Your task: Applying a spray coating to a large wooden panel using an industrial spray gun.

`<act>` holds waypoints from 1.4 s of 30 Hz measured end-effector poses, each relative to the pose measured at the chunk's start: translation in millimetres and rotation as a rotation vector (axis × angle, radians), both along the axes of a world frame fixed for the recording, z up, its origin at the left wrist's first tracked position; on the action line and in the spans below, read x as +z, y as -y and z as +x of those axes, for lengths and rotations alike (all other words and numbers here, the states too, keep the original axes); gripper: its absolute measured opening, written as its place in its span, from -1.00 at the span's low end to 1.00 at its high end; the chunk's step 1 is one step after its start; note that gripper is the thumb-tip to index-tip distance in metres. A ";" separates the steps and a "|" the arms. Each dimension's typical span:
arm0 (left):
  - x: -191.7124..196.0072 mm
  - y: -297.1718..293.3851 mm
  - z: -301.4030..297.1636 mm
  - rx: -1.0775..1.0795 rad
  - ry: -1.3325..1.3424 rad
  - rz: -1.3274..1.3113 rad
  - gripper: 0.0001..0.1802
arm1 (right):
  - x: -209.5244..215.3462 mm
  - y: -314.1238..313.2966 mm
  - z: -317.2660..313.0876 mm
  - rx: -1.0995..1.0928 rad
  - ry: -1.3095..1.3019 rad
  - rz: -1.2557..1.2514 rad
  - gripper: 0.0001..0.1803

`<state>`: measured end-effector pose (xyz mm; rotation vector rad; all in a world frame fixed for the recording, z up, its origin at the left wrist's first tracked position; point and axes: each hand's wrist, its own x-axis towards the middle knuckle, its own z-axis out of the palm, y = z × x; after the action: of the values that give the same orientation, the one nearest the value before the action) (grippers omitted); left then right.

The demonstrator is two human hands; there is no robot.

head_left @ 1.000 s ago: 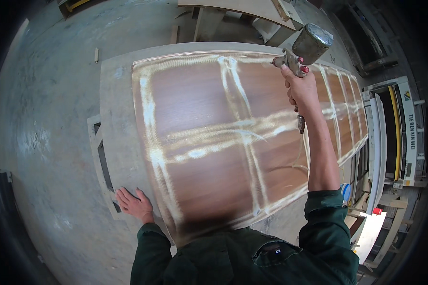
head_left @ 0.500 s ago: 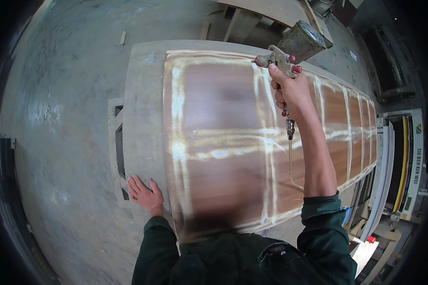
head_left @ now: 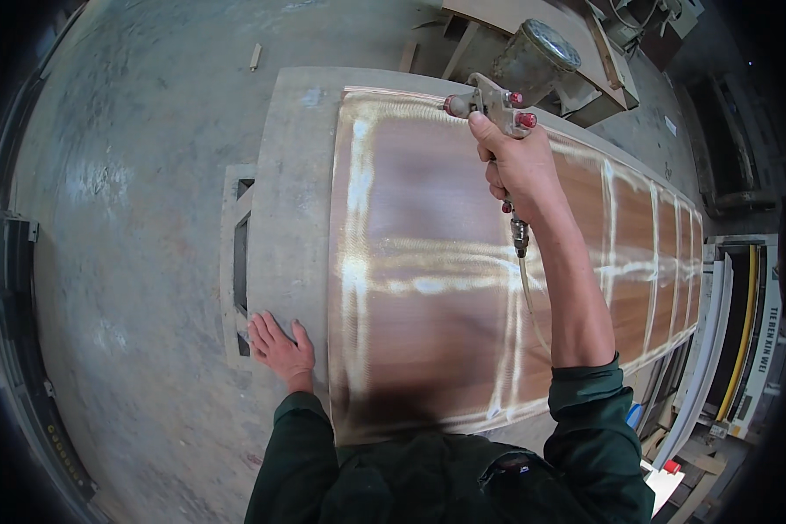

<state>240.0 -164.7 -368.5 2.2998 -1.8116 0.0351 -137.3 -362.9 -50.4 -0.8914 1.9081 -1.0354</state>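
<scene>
My right hand [head_left: 517, 163] is wrapped round the handle of a spray gun [head_left: 498, 100] with red knobs and a metal cup [head_left: 537, 54] on it. A thin pale hose [head_left: 530, 301] runs down from the handle's lower end. Under the gun lies a long brown wood panel [head_left: 419, 336], marked with pale, glossy bands along its edges and across it in a grid. The gun is held above the panel's far part, its nozzle to the left. My left hand [head_left: 281, 343] rests flat, fingers spread, on the left edge of the grey board [head_left: 293, 201] beneath the panel.
A wooden table [head_left: 541, 17] stands beyond the panel at the far right. Grey machinery with a yellow strip [head_left: 740, 332] is at the right. A small wood offcut [head_left: 255, 57] lies on the concrete floor [head_left: 140, 262]. Boards and scraps lean at the lower right.
The whole view has shifted, so panel and board now appear farther right. My right hand has moved the spray gun slightly left along the panel's far side. My left hand stays on the board.
</scene>
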 end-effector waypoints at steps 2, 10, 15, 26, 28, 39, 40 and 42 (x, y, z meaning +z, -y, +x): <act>0.3 -0.3 0.0 0.001 -0.006 0.000 -0.23 | -0.2 0.4 5.4 0.015 -0.006 0.000 -0.57; -1.7 -3.6 1.8 0.018 -0.027 0.028 -0.23 | -2.7 -55.4 18.3 0.012 0.086 0.022 -0.62; -2.9 -1.3 0.7 0.012 -0.042 0.000 -0.24 | -4.1 -138.3 26.5 -0.073 0.106 0.092 -0.69; -8.8 -1.9 3.0 -0.009 -0.085 -0.033 -0.22 | 9.3 -325.4 60.0 -0.256 0.029 0.016 -0.57; -8.6 -3.6 3.8 0.004 -0.124 -0.012 -0.20 | 2.9 -350.7 57.3 -0.300 0.036 -0.094 -0.50; -11.6 -57.2 56.1 -0.286 -0.187 0.094 -0.29 | -10.1 -420.1 96.2 -0.373 0.171 -0.150 -0.62; -12.0 -70.7 60.1 -0.290 -0.172 0.086 -0.32 | -4.9 -418.7 101.9 -0.348 0.225 -0.140 -0.62; -14.2 -101.2 57.7 -0.266 -0.132 0.055 -0.33 | -2.0 -415.9 113.3 -0.288 0.287 -0.118 -0.60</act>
<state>297.7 -63.5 -382.7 2.0212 -2.0530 -0.2059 -24.1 53.0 -52.4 -0.5048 1.7761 -1.3792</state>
